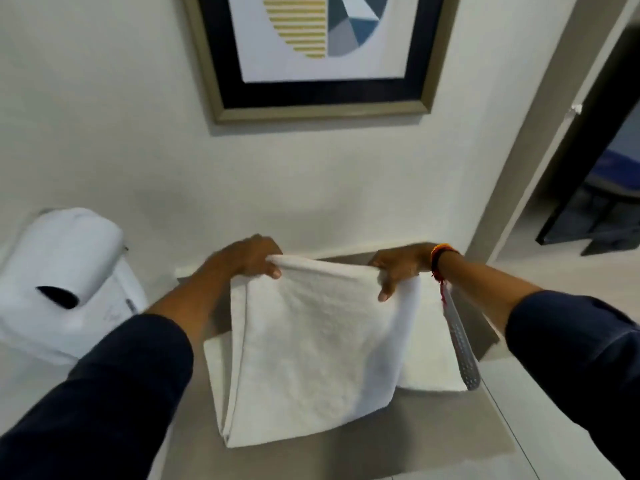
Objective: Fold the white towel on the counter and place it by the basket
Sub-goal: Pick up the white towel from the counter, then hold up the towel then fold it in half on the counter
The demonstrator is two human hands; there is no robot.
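Note:
A white towel [311, 348], folded into several layers, hangs in front of me above the grey counter [363, 459]. My left hand [251, 256] pinches its upper left corner. At the upper right corner my right hand [398, 268] grips the edge, thumb on the near side. The towel's lower edge droops toward the counter. Beneath it lies another white cloth [436, 362], flat on the counter. No basket is in view.
A toilet paper roll [65, 258] on a holder sticks out at the left, over a white fixture. A perforated metal strip [462, 344] lies at the right of the cloth. A framed picture [311, 53] hangs on the wall ahead. An open doorway [595, 188] is at the right.

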